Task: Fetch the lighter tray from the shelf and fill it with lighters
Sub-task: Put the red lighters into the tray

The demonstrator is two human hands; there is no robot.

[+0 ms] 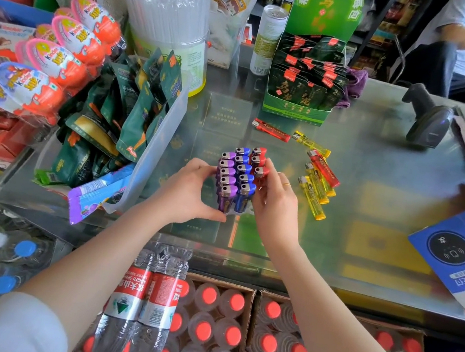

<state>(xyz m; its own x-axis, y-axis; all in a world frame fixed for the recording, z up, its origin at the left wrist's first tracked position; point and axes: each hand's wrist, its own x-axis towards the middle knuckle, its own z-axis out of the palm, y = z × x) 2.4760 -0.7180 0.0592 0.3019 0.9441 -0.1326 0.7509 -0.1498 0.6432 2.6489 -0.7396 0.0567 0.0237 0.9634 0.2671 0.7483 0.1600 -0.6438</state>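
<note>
Left hand (189, 190) and right hand (274, 203) are gripping the lighter tray (238, 177) of upright lighters mid-desk (377, 174). Loose lighters (316, 186) are lying just right, toward the far edge.

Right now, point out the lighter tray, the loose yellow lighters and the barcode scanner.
lighter tray (236, 213): head view, white base edge showing under the upright lighters.
loose yellow lighters (314, 196): head view, body of one lying on the glass counter.
barcode scanner (430, 123): head view, its dark head.

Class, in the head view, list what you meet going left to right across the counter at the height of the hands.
Clear snack bin → left hand → lighter tray → right hand → loose yellow lighters → blue QR sign.
</note>
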